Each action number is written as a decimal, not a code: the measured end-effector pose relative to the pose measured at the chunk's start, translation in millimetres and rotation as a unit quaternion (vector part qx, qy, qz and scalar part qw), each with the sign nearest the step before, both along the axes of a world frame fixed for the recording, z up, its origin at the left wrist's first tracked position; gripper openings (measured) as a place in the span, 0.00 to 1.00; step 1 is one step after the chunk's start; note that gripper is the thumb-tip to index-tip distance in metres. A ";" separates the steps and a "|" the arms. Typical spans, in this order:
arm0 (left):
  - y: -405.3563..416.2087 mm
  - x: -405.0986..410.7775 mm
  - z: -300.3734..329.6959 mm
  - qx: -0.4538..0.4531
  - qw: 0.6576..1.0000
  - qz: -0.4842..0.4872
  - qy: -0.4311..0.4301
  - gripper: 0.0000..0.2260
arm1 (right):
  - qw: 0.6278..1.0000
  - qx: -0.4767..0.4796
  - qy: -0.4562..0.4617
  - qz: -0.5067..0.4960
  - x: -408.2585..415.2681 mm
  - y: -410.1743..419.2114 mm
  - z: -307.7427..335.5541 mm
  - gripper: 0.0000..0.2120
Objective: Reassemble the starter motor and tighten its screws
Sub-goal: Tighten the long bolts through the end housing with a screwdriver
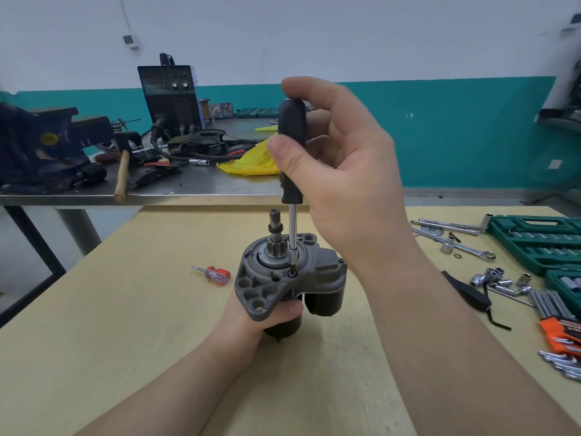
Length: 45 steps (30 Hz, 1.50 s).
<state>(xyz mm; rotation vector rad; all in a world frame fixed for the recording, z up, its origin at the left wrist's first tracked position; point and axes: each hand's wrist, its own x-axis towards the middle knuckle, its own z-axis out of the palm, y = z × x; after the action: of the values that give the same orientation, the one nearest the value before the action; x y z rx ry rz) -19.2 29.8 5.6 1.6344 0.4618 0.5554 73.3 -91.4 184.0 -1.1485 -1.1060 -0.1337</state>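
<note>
Starter motor [290,278] stood upright near the middle of the pale worktop [125,325], long axis vertical, pinion shaft [276,228] pointing straight up and the grey mounting flange on top facing the camera. Left hand [273,313] wrapped round the motor body from below the flange, fingers curled on it, steadying it. Right hand [327,158] gripped the black handle of a screwdriver [293,158], thumb and fingers curled round it, shaft held vertical beside the pinion, tip seated in a screw [292,273] on the flange face. Step in hand looked like driving in a housing screw (tightening phase, judging by the housing already being together). Whether the screw was fully down could not be told. Next move probably called for keeping the driver square to the screw head with downward pressure while turning, left hand resisting the twist so the motor didn't rotate or tip, then moving to any other screw on the flange. A small red-handled screwdriver [213,274] lay on the worktop just left of the motor, untouched. Sockets, wrenches and a green tool case [534,240] sat well off to the right; a metal bench with a welder [171,96] and a yellow rag [251,162] stood behind.
</note>
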 end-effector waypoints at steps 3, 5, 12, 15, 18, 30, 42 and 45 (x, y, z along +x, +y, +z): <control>-8.9 -12.7 6.7 0.026 0.999 -0.024 -0.003 0.39 | 1.000 0.000 0.010 0.009 1.0 1.2 -0.3 0.15; -12.1 -10.6 13.9 0.017 1.000 -0.006 -0.014 0.57 | 0.999 0.006 0.027 0.036 2.3 -0.6 -1.1 0.12; -8.1 -16.5 6.8 0.026 1.000 -0.007 0.004 0.36 | 1.000 0.002 0.002 -0.003 1.0 -1.0 -1.0 0.16; -9.5 -7.5 9.4 -0.003 1.000 0.011 -0.001 0.64 | 1.000 0.014 0.021 0.009 2.5 -0.1 -0.9 0.13; -9.1 -1.3 8.3 -0.002 0.999 0.023 -0.028 0.58 | 0.997 0.018 0.052 0.051 3.7 -2.0 -1.2 0.13; -11.2 -6.5 15.5 -0.008 0.999 0.022 -0.024 0.64 | 0.998 0.007 0.046 0.044 3.1 -0.7 -1.0 0.13; -6.3 -1.4 9.7 0.011 0.999 0.023 -0.043 0.52 | 0.997 0.005 0.042 0.059 3.4 -2.6 -1.0 0.13; -4.6 -2.7 8.4 -0.007 0.998 0.034 -0.054 0.57 | 1.000 0.000 0.012 0.019 1.9 -2.0 -0.2 0.17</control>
<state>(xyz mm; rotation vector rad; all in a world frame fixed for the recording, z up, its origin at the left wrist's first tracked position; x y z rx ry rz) -22.0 25.2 14.0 1.5708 0.4410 0.6856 75.2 -93.4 183.8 -1.1259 -1.1064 -0.0891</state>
